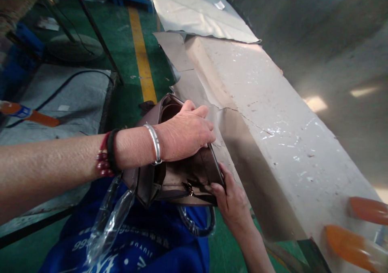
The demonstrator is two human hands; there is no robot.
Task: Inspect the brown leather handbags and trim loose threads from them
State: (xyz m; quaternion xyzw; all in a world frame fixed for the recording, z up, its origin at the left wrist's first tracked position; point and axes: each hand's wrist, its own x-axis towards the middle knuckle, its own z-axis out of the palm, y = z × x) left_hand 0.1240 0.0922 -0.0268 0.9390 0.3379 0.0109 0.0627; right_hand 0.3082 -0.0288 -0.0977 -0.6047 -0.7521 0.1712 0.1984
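Note:
A mauve-brown handbag (178,174) lies tilted on my lap with its mouth open, showing a beige lining and a small metal clasp (190,189). Reaching across the opening, my left hand (188,131) has its fingers closed over the far rim; its fingertips are partly hidden. My right hand (232,198) pinches the same rim lower down, with the thumb inside and the fingers outside. One bag handle (110,212), wrapped in clear plastic, hangs at the near left. Another wrapped handle (197,226) curves below the bag.
A paper-covered bench (273,115) runs along the right, with a pale sheet (200,6) at its far end. Orange-handled tools (348,244) lie at its near right. To the left is a low covered surface (81,91) with another orange tool (42,117). A blue apron (145,240) covers my lap.

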